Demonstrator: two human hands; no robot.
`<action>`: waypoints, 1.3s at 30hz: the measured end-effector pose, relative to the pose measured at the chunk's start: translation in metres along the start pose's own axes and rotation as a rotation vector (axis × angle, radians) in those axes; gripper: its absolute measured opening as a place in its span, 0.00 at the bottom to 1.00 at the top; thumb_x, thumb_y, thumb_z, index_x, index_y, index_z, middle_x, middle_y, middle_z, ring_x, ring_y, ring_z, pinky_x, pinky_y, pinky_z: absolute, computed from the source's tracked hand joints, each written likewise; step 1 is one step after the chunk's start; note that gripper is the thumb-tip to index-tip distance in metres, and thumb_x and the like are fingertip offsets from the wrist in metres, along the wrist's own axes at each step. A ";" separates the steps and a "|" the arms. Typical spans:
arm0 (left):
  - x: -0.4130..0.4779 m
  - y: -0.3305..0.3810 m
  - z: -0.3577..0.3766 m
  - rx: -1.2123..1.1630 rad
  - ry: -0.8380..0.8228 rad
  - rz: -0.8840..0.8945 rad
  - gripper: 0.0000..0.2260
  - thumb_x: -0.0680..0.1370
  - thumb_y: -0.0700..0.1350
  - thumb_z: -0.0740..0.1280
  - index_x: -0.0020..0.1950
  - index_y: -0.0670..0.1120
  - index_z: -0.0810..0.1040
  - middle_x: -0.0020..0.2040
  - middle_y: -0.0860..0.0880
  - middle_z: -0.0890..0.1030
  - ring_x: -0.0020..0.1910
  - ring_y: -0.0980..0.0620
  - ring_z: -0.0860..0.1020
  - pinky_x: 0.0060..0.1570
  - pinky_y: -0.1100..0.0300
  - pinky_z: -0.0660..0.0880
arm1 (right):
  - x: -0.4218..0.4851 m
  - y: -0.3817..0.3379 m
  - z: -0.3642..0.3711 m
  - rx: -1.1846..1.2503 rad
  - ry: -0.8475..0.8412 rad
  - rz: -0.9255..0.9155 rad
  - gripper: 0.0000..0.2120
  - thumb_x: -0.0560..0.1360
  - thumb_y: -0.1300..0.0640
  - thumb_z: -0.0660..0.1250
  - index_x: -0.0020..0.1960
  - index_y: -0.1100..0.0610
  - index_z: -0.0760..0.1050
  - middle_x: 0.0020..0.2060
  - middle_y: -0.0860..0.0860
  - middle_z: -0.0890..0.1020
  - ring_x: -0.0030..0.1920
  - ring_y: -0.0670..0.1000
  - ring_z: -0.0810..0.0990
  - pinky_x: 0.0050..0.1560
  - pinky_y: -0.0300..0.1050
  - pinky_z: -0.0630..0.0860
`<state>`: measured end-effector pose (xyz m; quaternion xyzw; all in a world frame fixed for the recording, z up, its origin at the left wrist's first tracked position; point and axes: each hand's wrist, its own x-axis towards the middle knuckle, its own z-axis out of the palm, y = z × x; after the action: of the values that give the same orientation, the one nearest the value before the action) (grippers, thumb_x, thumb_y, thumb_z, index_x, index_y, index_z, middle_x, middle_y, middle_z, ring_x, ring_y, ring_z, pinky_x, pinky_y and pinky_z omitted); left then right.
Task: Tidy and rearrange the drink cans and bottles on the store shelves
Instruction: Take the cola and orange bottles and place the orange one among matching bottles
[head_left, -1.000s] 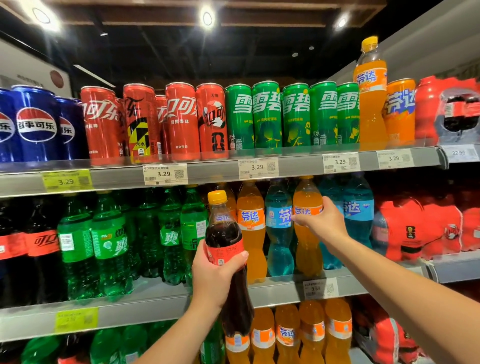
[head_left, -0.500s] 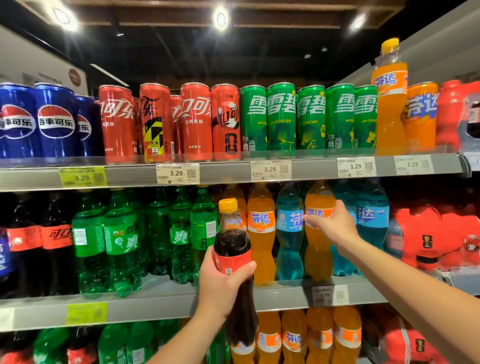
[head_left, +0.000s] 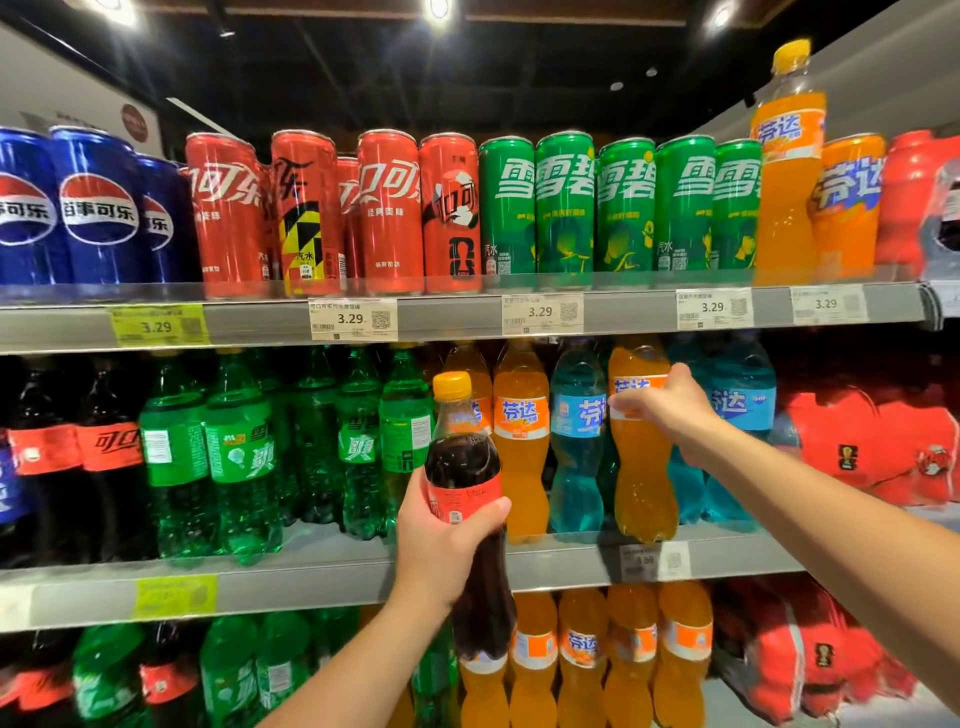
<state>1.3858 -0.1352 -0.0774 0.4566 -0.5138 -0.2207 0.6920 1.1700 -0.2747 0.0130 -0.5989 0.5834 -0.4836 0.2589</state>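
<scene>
1. While I face the grey metal store shelves (head_left: 571, 314), my left hand (head_left: 441, 540) is wrapped around a dark cola plastic bottle with a red label and yellow-orange cap (head_left: 465, 467), thumb across the label, fingers behind it.
2. I hold that cola bottle upright in front of the middle shelf (head_left: 322, 577), off the shelf itself, its base hanging below the shelf edge and covering the orange bottles of the bottom row (head_left: 582, 649).
3. My right hand (head_left: 670, 410) grips a tall orange soda plastic bottle with an orange and blue label (head_left: 641, 467), fingers curled over the label at its upper part.
4. This orange bottle is at the front edge of the middle shelf, leaning slightly, with a light-blue soda plastic bottle (head_left: 576, 441) just beside it on the left and more blue bottles (head_left: 743, 405) behind my wrist on the right.
5. Left of the cola bottle, green plastic soda bottles (head_left: 239, 452) fill the middle shelf, and dark cola bottles with red labels (head_left: 78, 452) stand at the far left.
6. On the top shelf, blue cans (head_left: 93, 208), red cans (head_left: 389, 208), green cans (head_left: 566, 202) and an orange can (head_left: 849, 202) stand in a row, with one lone orange soda bottle with a yellow cap (head_left: 787, 156) between the green cans and the orange can.
7. White price tags reading 3.29 (head_left: 353, 318) sit along the top shelf edge.
</scene>
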 end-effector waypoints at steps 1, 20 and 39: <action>0.000 0.001 0.000 -0.005 -0.003 -0.002 0.22 0.59 0.48 0.74 0.51 0.50 0.75 0.44 0.48 0.80 0.41 0.55 0.79 0.36 0.68 0.75 | -0.002 0.002 -0.001 0.010 0.007 -0.007 0.37 0.67 0.50 0.75 0.69 0.60 0.61 0.63 0.59 0.72 0.61 0.60 0.73 0.55 0.54 0.74; -0.026 0.022 -0.013 -0.009 0.087 -0.036 0.23 0.57 0.49 0.76 0.50 0.48 0.75 0.45 0.44 0.80 0.44 0.45 0.80 0.43 0.54 0.78 | -0.099 0.049 0.013 0.114 -0.256 -0.076 0.18 0.64 0.54 0.77 0.50 0.52 0.75 0.44 0.52 0.82 0.46 0.53 0.81 0.51 0.54 0.78; -0.064 0.051 -0.174 0.020 0.212 -0.135 0.22 0.56 0.46 0.75 0.49 0.45 0.76 0.41 0.46 0.82 0.37 0.51 0.81 0.35 0.63 0.76 | -0.202 -0.068 0.159 0.387 -0.553 -0.284 0.17 0.64 0.57 0.78 0.48 0.49 0.75 0.42 0.50 0.83 0.44 0.53 0.82 0.48 0.51 0.79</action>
<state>1.5123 0.0097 -0.0759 0.5178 -0.4081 -0.2120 0.7213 1.3709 -0.1108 -0.0471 -0.7221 0.3002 -0.4359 0.4455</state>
